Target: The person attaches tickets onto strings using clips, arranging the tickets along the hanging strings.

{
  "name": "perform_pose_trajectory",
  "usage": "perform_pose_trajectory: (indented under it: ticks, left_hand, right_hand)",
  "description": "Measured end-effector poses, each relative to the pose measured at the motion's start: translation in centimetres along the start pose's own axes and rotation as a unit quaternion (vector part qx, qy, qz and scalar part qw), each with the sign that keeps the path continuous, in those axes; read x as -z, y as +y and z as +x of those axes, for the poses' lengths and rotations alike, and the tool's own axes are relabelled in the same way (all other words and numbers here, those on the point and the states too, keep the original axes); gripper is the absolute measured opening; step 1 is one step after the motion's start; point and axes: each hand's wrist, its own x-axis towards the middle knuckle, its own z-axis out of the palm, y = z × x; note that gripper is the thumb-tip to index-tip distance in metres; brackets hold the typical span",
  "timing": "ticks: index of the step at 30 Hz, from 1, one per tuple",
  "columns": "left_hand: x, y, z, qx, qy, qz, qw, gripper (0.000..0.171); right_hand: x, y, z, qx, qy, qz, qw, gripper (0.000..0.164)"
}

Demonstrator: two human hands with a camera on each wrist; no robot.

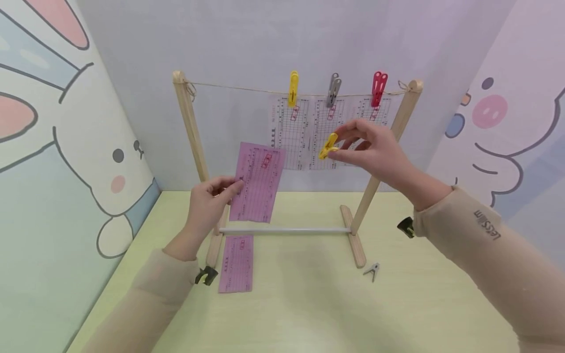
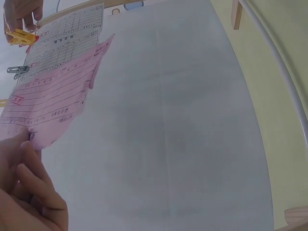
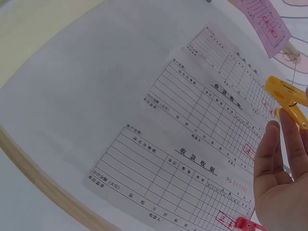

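Observation:
My left hand point(image 1: 211, 208) pinches a pink receipt slip point(image 1: 258, 184) by its left edge, holding it up below the string. In my right hand point(image 1: 375, 147) a yellow clothespin point(image 1: 328, 146) is pinched between thumb and fingers, in front of the hanging white slips. Those white receipt slips point(image 3: 159, 178) hang side by side from the string point(image 1: 238, 88). A yellow clothespin point(image 1: 293, 89), a grey clothespin point(image 1: 333, 90) and a red clothespin point(image 1: 379, 89) clip them there. In the left wrist view the pink slip point(image 2: 53, 98) bends slightly above the thumb.
A second pink slip point(image 1: 236, 264) lies flat on the table point(image 1: 300, 304) at the left. Near the right foot of the wooden frame point(image 1: 353, 235) lies a grey clothespin point(image 1: 372, 271). A white bar point(image 1: 287, 230) joins the frame's posts low down.

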Motion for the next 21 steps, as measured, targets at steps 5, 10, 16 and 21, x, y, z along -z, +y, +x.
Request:
perform_pose_trajectory:
  ticks: [5,10,16,21]
  left_hand:
    - [0.0,0.2,0.7,0.01,-0.001,-0.009,0.9999,0.027]
    - [-0.1,0.8,1.4,0.017,0.002,-0.02,0.9997,0.029]
    - [-0.2,1.6,2.3,0.01,0.007,-0.039,0.9992,0.03]
    - [-0.3,2.1,3.1,-0.004,0.012,-0.052,0.9986,0.03]
  right_hand:
    - [0.3,-1.2,1.4,-0.009,-0.008,-0.023,1.0,0.032]
    - [0.6,-2.5,2.6,-0.005,-0.019,-0.064,0.998,0.035]
    - [0.6,-4.2,4.0,-0.003,-0.029,-0.084,0.996,0.039]
    - [0.4,-5.5,5.1,0.002,-0.016,-0.06,0.998,0.038]
